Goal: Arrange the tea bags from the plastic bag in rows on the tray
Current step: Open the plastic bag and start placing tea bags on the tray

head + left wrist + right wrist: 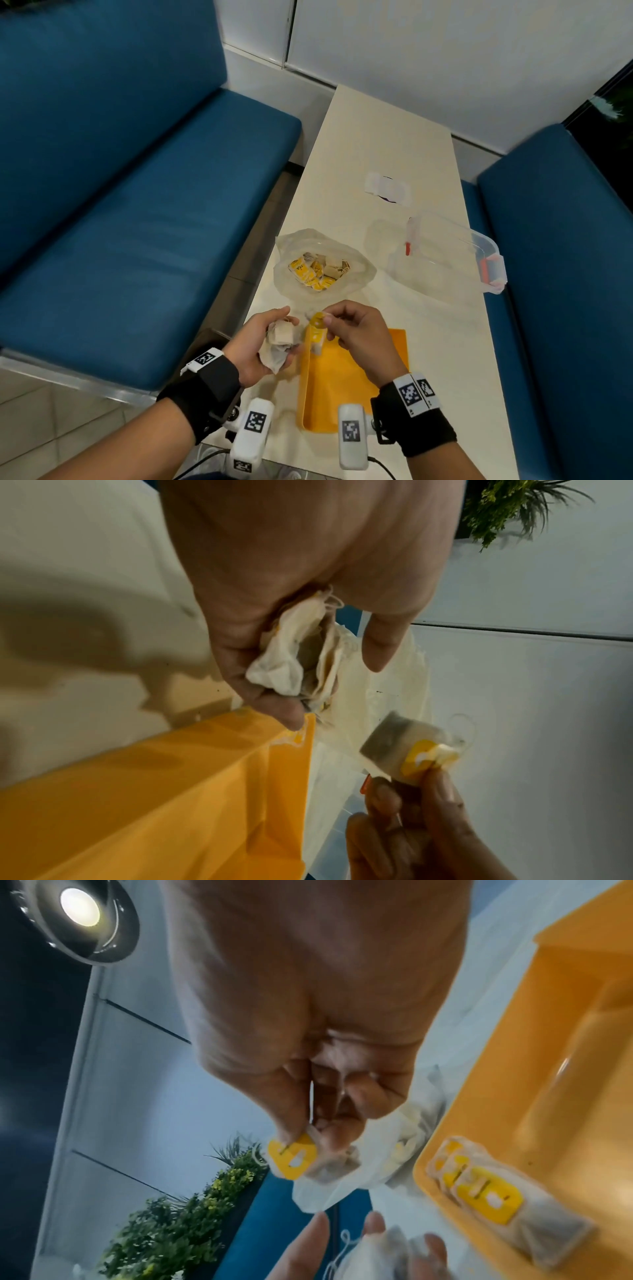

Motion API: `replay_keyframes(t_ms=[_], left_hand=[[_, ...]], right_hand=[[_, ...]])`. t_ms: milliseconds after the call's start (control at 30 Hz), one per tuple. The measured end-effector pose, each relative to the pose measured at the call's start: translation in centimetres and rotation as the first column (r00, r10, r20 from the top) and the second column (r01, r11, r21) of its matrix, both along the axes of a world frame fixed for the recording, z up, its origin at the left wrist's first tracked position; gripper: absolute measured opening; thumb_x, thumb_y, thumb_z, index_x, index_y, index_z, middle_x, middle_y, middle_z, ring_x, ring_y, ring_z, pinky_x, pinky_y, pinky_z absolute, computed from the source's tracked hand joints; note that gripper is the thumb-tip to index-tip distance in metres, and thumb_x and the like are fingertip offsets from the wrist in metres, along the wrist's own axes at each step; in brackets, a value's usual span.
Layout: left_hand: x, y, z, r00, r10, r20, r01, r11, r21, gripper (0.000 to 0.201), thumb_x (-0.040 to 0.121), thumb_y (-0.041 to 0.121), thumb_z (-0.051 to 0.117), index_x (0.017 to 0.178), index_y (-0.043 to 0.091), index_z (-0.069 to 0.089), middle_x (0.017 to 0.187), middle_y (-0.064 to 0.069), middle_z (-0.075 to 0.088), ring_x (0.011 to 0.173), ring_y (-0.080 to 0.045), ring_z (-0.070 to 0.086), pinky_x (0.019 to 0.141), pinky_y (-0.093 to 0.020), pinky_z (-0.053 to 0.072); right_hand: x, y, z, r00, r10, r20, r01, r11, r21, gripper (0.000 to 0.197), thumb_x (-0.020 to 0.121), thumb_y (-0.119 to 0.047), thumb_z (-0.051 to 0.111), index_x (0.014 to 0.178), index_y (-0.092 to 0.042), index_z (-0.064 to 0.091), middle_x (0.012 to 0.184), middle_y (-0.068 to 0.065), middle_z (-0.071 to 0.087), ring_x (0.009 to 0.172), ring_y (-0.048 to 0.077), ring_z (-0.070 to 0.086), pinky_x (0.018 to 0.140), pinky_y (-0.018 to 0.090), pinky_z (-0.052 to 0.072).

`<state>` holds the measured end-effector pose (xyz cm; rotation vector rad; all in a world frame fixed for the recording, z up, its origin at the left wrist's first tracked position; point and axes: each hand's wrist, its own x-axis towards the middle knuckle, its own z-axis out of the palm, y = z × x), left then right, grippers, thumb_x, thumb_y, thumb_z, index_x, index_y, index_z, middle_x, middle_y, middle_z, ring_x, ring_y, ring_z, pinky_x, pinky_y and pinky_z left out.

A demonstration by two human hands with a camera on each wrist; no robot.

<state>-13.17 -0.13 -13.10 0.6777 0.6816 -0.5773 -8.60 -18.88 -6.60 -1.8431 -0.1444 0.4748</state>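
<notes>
1. A person sat at a narrow cream table (376, 144) between blue benches, with a yellow tray (346, 383) lying on the table directly in front of them.
2. The left hand (255, 346) hovered just left of the tray's far corner, its fingers curled around a small clump of tea bags (279, 339); the left wrist view showed crumpled white paper and string bunched in the palm.
3. The right hand (356, 329) hovered above the tray's far edge, thumb and forefinger pinching a single tea bag (317, 330) by its yellow tag, so that it dangled just above the tray.
4. The right wrist view showed a short row of tea bags already on the tray (479, 1196), overlapping one another near a corner. They looked like three, though blur made the count uncertain.
5. The rest of the tray appeared bare, so the arranging seemed to be at an early stage.
6. Beyond the tray, the plastic bag (322, 263) lay open on the table and held a good number of tea bags.
7. A clear lidded container (448, 257) sat beyond the tray and to its right, beside the plastic bag.
8. Judged from this, most of the work was left: the pinched bag, the clump, and the plastic bag's contents all needed placing.
</notes>
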Motion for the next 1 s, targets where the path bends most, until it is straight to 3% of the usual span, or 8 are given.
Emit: replay_keyframes(t_ms=[133,300,467,567,633,833,1000], left_hand=[[-0.1,0.1,-1.1,1.000,-0.024,-0.001,0.024,0.998,0.066,0.028,0.085,0.035,0.074,0.099,0.014,0.063,0.080,-0.010,0.064,0.073,-0.027,0.066,0.051,-0.026,0.048],[-0.1,-0.6,-1.4,0.995,-0.079,0.066,0.058,0.960,0.273,0.034,0.079,0.025,0.084,0.105,0.008,0.070,0.083,-0.009,0.073,0.079,-0.030,0.070,0.054,-0.027,0.046],[0.0,-1.7,-1.5,0.973,-0.190,0.131,0.116,0.894,0.434,0.044,0.070,0.017,0.092,0.104,0.001,0.071,0.081,-0.011,0.071,0.066,-0.024,0.067,0.048,-0.026,0.047],[0.2,-2.3,-2.3,0.959,-0.247,0.136,0.134,0.824,0.550,0.040,0.066,0.016,0.094,0.098,0.007,0.073,0.078,-0.011,0.066,0.064,-0.023,0.062,0.054,-0.029,0.050],[0.3,-2.6,-2.7,0.953,-0.266,0.147,0.136,0.806,0.576,0.036,0.066,0.012,0.093,0.095,0.007,0.073,0.076,-0.013,0.065,0.065,-0.025,0.060,0.060,-0.033,0.050],[0.5,-2.9,-3.0,0.949,-0.278,0.151,0.133,0.783,0.607,0.034,0.067,0.009,0.091,0.096,0.008,0.073,0.074,-0.013,0.065,0.064,-0.025,0.061,0.056,-0.032,0.050],[0.4,-2.7,-3.3,0.951,-0.281,0.134,0.146,0.783,0.605,0.035,0.066,0.013,0.093,0.095,0.008,0.074,0.074,-0.011,0.067,0.064,-0.024,0.061,0.057,-0.032,0.052]], right_hand=[[0.5,-1.1,-1.1,0.998,-0.037,-0.051,0.033,0.997,-0.076,0.007,0.095,-0.003,0.061,0.091,0.000,0.067,0.063,0.013,0.064,0.051,0.008,0.056,0.049,0.013,0.039],[0.5,-2.6,-4.0,0.990,-0.067,-0.121,0.042,0.979,-0.200,0.007,0.096,-0.009,0.061,0.090,-0.008,0.063,0.065,0.008,0.069,0.061,0.025,0.066,0.046,0.027,0.040],[-0.3,-2.7,-6.2,0.973,-0.072,-0.219,0.019,0.971,-0.239,0.008,0.096,-0.007,0.061,0.088,-0.007,0.061,0.069,0.008,0.070,0.053,0.018,0.066,0.041,0.024,0.041],[-0.6,-2.0,-6.8,0.966,-0.060,-0.250,-0.012,0.961,-0.275,0.007,0.095,-0.007,0.062,0.088,-0.005,0.063,0.060,0.004,0.066,0.045,0.013,0.062,0.040,0.022,0.041],[-0.6,-1.5,-7.3,0.962,-0.057,-0.267,-0.021,0.960,-0.280,0.007,0.095,-0.007,0.062,0.088,-0.005,0.062,0.056,0.003,0.064,0.044,0.012,0.061,0.039,0.021,0.041],[-0.3,-0.7,-8.6,0.968,-0.097,-0.231,0.030,0.959,-0.281,0.013,0.092,-0.006,0.064,0.080,-0.010,0.061,0.070,0.011,0.069,0.051,0.016,0.065,0.042,0.023,0.046],[-0.1,-0.5,-9.3,0.963,-0.185,-0.198,0.117,0.943,-0.312,0.010,0.092,-0.009,0.066,0.083,-0.009,0.062,0.066,0.011,0.069,0.050,0.017,0.064,0.043,0.024,0.046]])
